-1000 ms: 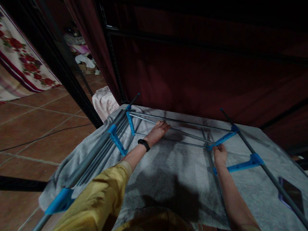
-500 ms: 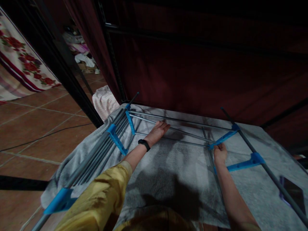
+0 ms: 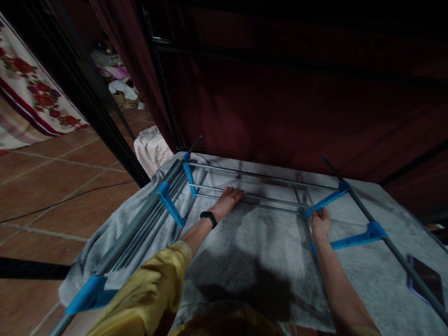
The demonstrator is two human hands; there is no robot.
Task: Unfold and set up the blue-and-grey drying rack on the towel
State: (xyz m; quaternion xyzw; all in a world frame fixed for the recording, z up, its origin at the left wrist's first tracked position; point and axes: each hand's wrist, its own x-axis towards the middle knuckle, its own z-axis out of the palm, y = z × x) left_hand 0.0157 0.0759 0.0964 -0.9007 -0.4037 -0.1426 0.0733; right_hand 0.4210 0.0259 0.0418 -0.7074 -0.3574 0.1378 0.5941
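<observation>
Left hand [image 3: 229, 199] is lying flat and open on a thin grey rod [image 3: 245, 196] while the right hand [image 3: 320, 223] is pinching the blue bracket [image 3: 324, 201], seemingly steadying the rack on the grey towel [image 3: 259, 242].

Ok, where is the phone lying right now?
In the head view the phone lies flat at the far right on the grey towel, just right of the rack's grey side bar, well clear of the right hand.

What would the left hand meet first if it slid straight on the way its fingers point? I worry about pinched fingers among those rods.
The left hand already lies against thin grey rods; beyond them, probably the farthest rod, then the dark red fabric wall.
</observation>
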